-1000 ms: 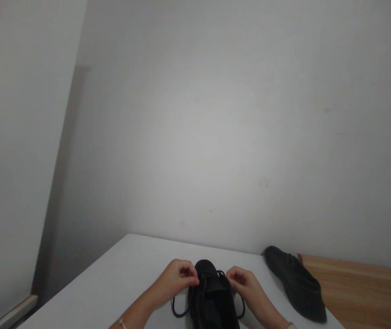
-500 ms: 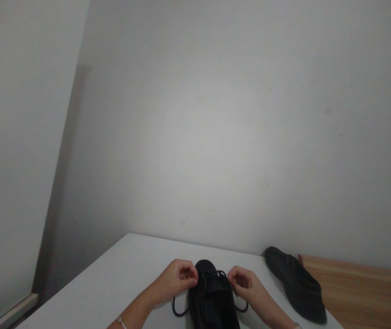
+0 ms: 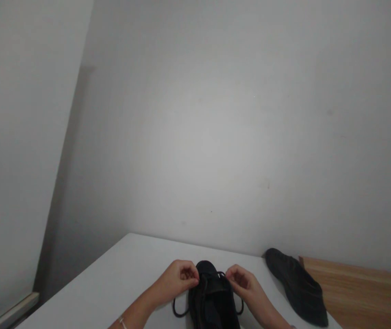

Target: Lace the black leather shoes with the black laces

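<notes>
A black lace-up shoe (image 3: 212,304) stands on the white table (image 3: 120,274) at the bottom centre, toe pointing away from me. My left hand (image 3: 178,278) is curled at the shoe's left side, fingers pinched on a black lace (image 3: 178,313) that loops down beside the shoe. My right hand (image 3: 241,283) is curled at the right side, fingers pinched on the other lace end. Both hands sit over the eyelet area, a little apart.
A second black shoe (image 3: 296,285) lies on its side at the right, straddling the seam between the white table and a wooden surface (image 3: 370,297). Plain grey walls rise close behind and to the left.
Both hands stay pinched on the laces with only tiny shifts. The right-hand lace loop has changed shape slightly. The view has drifted a little.
</notes>
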Available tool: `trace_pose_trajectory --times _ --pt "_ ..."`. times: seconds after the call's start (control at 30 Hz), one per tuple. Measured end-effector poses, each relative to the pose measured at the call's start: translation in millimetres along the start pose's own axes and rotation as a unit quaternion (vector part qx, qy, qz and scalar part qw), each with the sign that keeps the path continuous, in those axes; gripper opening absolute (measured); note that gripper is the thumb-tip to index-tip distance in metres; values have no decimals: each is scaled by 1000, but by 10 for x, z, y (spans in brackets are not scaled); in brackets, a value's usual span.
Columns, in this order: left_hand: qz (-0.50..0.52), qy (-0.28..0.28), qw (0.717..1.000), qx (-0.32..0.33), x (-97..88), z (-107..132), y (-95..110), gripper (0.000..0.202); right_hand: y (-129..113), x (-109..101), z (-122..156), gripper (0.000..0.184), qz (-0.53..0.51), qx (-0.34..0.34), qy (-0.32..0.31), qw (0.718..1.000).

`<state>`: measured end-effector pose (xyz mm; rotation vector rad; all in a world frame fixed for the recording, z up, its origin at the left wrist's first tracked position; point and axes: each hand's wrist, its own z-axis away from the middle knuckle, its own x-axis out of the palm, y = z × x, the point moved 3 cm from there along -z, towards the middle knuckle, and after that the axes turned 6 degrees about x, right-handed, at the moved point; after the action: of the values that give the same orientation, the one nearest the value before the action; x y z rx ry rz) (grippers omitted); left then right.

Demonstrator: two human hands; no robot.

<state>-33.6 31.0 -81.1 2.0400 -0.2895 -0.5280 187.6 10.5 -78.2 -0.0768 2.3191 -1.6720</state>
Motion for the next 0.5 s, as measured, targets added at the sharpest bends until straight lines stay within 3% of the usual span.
trace_pose_trajectory --times 0.13,0.3,0.5 --pt "9 11 1000 6 2 0 -23 21 89 -54 -36 36 20 10 23 999" --pt "-40 15 999 12 -11 11 70 15 148 -80 -42 37 35 26 3 999" --pt "-81 46 994 50 -59 5 116 12 -53 -77 6 42 68 3 -13 998"
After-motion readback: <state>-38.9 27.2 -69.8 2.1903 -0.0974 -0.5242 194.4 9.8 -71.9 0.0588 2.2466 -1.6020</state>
